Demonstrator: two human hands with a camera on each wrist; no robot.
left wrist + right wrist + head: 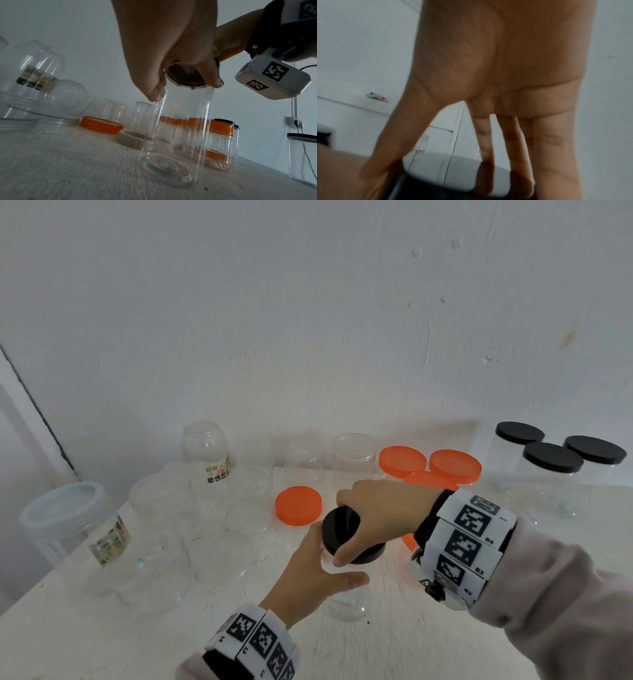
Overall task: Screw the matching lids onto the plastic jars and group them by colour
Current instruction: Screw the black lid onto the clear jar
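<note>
Fingers of the right hand (pixel 376 517) pinched the black lid (pixel 346 534); the left hand (pixel 311 573) gripped the clear jar (pixel 178 121) beneath it, which needed steadying for square threading.

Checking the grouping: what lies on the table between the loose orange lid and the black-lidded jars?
In the head view, orange-lidded jars stand between the loose orange lid and black-lidded jars.

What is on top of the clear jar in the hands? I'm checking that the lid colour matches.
A black lid sits on the clear jar, gripped by the right hand; the left hand holds the jar. Fingers cover the rim, so thread engagement is hidden.
</note>
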